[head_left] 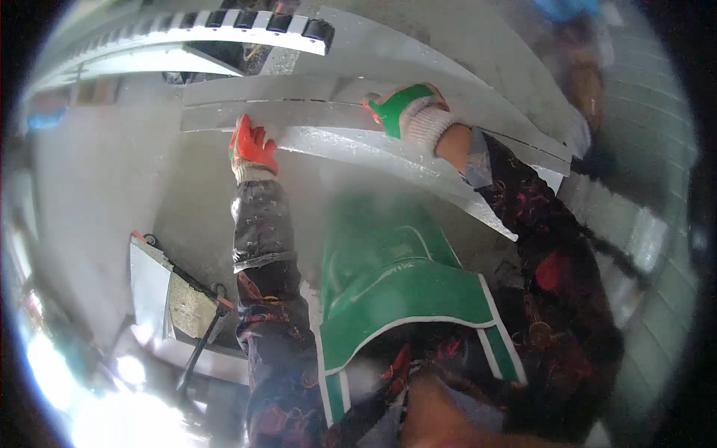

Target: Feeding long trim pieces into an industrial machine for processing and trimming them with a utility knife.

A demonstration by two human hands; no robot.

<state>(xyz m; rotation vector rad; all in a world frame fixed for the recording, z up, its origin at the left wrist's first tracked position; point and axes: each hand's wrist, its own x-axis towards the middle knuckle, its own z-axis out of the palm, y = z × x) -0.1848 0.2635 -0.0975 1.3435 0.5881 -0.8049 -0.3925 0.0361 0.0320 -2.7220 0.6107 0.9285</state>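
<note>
A long grey slatted panel (299, 113), with dark slits along its length, stretches across in front of me. My right hand (409, 112), in a white knitted glove with green and orange coating, is closed on it right of the middle; part of its grip is hidden. At the near edge, toward the panel's left end, is my left hand (254, 145) in an orange-coated glove. One finger reaches onto the panel, while the others are apart and loosely bent below its edge.
A pale, wet-looking sheet (373, 153) lies beneath the panel. At the upper left is a white rail (299, 39) with dark blocks. A metal dustpan-like piece (153, 284) stands at lower left. My green apron (403, 299) hangs below; tiled wall (665, 187) lies right.
</note>
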